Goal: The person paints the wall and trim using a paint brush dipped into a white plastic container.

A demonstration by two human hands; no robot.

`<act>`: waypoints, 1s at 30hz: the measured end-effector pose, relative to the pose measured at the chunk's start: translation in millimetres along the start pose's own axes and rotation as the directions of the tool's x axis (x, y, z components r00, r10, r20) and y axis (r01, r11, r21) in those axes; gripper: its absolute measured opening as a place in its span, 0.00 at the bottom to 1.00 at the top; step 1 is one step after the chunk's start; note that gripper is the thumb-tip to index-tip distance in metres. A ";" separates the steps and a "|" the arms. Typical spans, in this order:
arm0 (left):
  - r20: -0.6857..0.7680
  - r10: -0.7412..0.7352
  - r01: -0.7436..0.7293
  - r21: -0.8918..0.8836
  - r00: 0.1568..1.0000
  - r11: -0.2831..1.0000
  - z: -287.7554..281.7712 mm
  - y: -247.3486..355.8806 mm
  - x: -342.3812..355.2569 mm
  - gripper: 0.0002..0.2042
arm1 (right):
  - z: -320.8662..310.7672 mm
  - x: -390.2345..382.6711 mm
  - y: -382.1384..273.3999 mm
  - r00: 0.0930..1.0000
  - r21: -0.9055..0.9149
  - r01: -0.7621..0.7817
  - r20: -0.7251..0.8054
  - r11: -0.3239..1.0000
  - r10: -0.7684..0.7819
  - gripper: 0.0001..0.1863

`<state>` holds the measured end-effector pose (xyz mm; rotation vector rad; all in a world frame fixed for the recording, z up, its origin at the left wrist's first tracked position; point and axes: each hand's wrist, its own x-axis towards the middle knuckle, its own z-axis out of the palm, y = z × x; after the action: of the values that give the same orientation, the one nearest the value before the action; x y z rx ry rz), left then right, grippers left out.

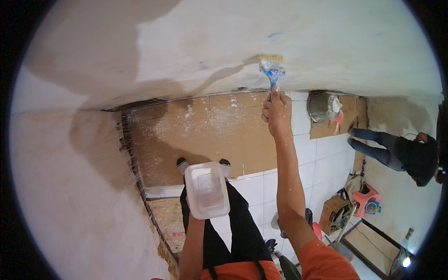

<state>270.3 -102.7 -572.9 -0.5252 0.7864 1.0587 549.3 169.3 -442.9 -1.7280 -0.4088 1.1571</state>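
Painting a wall white, up high. Right hand clenched tight on the blue handle of a paintbrush, arm stretched up toward 12 o'clock. Brush hairs touching the wall, just above the spot where wall meets floor in this bent view. Left hand down low near 6 o'clock, gripping a white plastic tub from below, held flat and close to the body. Tub looks mostly white inside; hard to tell how much paint is left.

Looks like a good part done already: white and smooth from 12 o'clock over to 2 o'clock. Still greyer and patchy off at 10 o'clock, and the side wall at 8 o'clock looks bare and rough, so plenty left to cover.

Brown cardboard spread over the floor, dotted with white drips. White tiles at 4 o'clock. Metal bucket at 2 o'clock. Another person crouched at 3 o'clock. Red stool and a small box nearby.
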 end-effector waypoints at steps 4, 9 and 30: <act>0.001 -0.019 0.019 -0.002 1.000 1.000 1.4 5.6 -0.6 0.21 | 5.6 -27.0 -11.5 0.987 0.128 0.150 0.042 0.980 -0.156 0.20; 0.010 -0.053 0.053 0.024 0.999 0.998 2.4 16.1 2.8 0.21 | 14.5 68.7 106.2 0.952 -0.129 0.304 -0.003 0.944 -0.307 0.19; -0.030 -0.050 0.051 0.038 0.998 0.998 -4.6 52.4 -8.2 0.22 | 16.2 43.1 66.0 0.955 -0.034 0.296 -0.030 0.955 -0.297 0.20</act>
<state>219.0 -89.1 -570.1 -0.5265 0.8140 0.9895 541.7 177.6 -522.6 -1.6427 -0.6425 0.9065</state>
